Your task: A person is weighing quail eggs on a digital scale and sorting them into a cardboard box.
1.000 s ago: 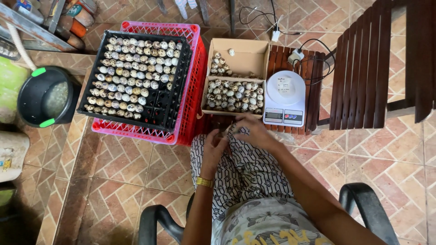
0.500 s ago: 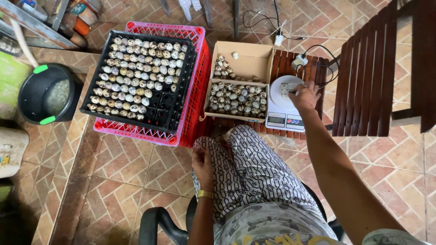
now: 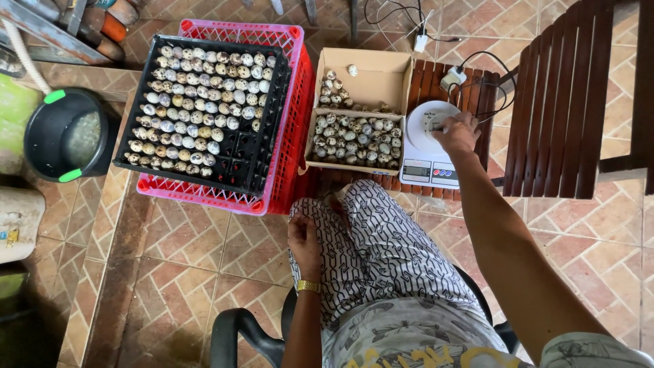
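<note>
I sit on a chair with patterned trousers on my knees. My right hand (image 3: 458, 132) reaches out over the round plate of a white kitchen scale (image 3: 428, 144), fingers curled down on it; whether they hold something small I cannot tell. My left hand (image 3: 304, 240) rests on my left knee, fingers loosely closed, a gold band at the wrist. A cardboard box (image 3: 381, 71) of speckled quail eggs (image 3: 354, 136) stands just left of the scale. Further left, a black egg tray (image 3: 262, 153) filled with quail eggs lies on a red-pink plastic crate (image 3: 289, 129).
A dark wooden slatted chair (image 3: 572, 95) stands at the right. A black bucket with green handles (image 3: 65, 136) sits at the left. Cables and a plug (image 3: 451, 76) lie behind the scale on a low wooden slat stand (image 3: 477, 95). The floor is tiled.
A second ago both hands were together at my knees. My right hand has since reached out to the scale and settled on its plate. My left hand dropped back onto my knee.
</note>
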